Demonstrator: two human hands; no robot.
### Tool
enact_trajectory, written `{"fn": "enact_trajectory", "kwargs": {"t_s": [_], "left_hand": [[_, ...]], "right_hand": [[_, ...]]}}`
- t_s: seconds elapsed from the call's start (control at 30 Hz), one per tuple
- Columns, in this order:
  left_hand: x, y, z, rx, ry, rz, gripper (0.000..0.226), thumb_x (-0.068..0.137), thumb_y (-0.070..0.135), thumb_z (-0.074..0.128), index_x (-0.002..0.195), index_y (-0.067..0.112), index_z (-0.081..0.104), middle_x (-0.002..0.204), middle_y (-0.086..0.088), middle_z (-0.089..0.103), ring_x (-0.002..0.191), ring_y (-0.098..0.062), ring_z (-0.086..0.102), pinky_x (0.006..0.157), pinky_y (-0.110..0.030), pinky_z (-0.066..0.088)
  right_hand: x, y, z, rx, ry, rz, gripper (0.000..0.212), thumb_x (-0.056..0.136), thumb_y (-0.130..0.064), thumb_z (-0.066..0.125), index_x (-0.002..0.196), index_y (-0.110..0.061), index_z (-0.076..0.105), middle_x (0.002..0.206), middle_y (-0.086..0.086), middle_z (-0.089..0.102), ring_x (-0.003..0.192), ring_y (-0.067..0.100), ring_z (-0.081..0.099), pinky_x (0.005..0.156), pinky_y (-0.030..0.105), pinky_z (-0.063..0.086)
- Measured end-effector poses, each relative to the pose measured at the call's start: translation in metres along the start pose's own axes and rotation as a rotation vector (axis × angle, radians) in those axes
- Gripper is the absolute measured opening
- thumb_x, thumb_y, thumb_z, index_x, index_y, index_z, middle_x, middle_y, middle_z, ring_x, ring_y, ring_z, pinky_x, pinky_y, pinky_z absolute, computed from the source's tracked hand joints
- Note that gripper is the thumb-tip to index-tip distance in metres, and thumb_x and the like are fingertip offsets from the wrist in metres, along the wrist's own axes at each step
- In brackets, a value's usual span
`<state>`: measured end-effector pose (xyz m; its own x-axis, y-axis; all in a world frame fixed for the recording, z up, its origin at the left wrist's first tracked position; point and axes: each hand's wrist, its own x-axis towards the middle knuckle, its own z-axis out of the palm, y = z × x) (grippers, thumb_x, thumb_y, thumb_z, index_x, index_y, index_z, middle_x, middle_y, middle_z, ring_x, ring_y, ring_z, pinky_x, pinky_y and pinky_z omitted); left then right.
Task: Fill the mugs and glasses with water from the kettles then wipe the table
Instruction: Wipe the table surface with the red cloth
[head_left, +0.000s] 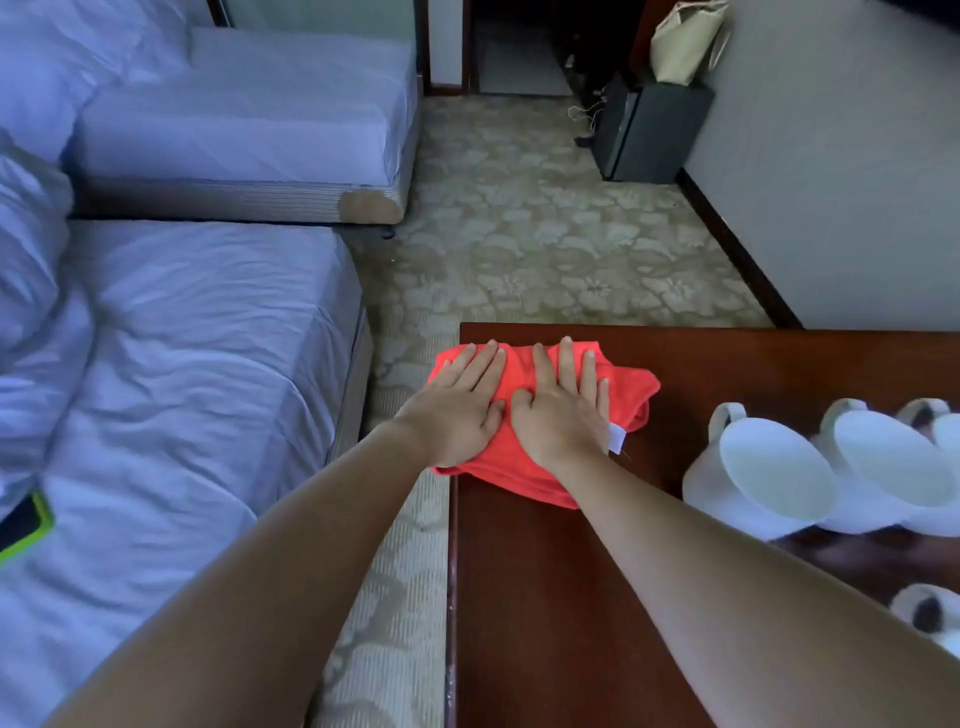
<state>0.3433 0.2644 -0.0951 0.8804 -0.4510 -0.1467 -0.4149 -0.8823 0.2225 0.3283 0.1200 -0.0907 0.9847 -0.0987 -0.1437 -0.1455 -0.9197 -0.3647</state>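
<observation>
Wiping stage: left hand (457, 410) and right hand (558, 410), fingers flat, press red cloth (545, 467) at table (571, 597) centre; mugs (769, 473) at right, fill unclear.

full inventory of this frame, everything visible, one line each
table: one, dark brown, lower right
cloth: one, red, table's far left corner
mugs: at least three, white, on table right of cloth
beds: two, pale sheets, left
phone: one, green case, on near bed
cabinet: one, black, far right wall
bag: one, beige, on cabinet
carpet: one, beige floral, floor
left hand: flat on cloth
right hand: flat on cloth
</observation>
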Motion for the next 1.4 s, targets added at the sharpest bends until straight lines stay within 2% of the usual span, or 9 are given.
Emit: {"fn": "enact_trajectory", "kwargs": {"t_s": [0.33,0.6,0.9,1.13,1.4], "left_hand": [[0.053,-0.029,-0.009,0.008,0.012,0.075,0.063,0.106,0.034,0.024,0.157,0.01,-0.004,0.165,-0.004,-0.008,0.152,-0.021,-0.01,0.123,-0.04,-0.003],[0.067,-0.038,-0.021,0.019,-0.032,0.095,0.062,0.106,0.036,0.021,0.156,0.011,-0.007,0.165,-0.004,-0.011,0.152,-0.019,-0.011,0.123,-0.038,-0.005],[0.091,-0.043,-0.025,0.028,-0.065,0.074,0.062,0.106,0.036,0.018,0.157,0.011,-0.005,0.166,-0.004,-0.008,0.152,-0.021,-0.007,0.123,-0.037,-0.003],[0.062,-0.029,-0.022,0.059,-0.066,0.088,0.063,0.106,0.035,0.017,0.155,0.01,-0.013,0.163,-0.005,-0.021,0.15,-0.024,-0.02,0.122,-0.039,-0.01],[-0.023,0.011,-0.003,0.068,-0.108,0.154,0.062,0.106,0.036,0.015,0.155,0.012,-0.014,0.163,-0.002,-0.023,0.149,-0.021,-0.021,0.122,-0.038,-0.011]], "right_hand": [[0.047,-0.006,-0.003,-0.038,0.041,0.035,0.066,0.099,-0.04,0.032,0.16,-0.033,0.007,0.167,-0.003,-0.013,0.153,0.022,-0.017,0.123,0.043,-0.011],[0.063,-0.011,-0.003,-0.065,0.063,0.047,0.067,0.099,-0.04,0.033,0.16,-0.032,0.007,0.167,-0.002,-0.013,0.153,0.023,-0.017,0.124,0.043,-0.01],[0.087,-0.014,-0.003,-0.084,0.073,0.055,0.064,0.099,-0.04,0.032,0.159,-0.03,0.012,0.168,-0.002,0.001,0.154,0.021,-0.011,0.124,0.041,-0.01],[0.055,-0.008,-0.002,-0.019,0.077,0.052,0.066,0.099,-0.036,0.036,0.16,-0.027,0.013,0.168,-0.001,-0.003,0.154,0.021,-0.011,0.124,0.042,-0.009],[-0.055,0.002,0.008,-0.005,0.102,0.124,0.066,0.099,-0.038,0.036,0.16,-0.025,0.012,0.168,0.002,-0.003,0.154,0.023,-0.009,0.124,0.043,-0.006]]}}
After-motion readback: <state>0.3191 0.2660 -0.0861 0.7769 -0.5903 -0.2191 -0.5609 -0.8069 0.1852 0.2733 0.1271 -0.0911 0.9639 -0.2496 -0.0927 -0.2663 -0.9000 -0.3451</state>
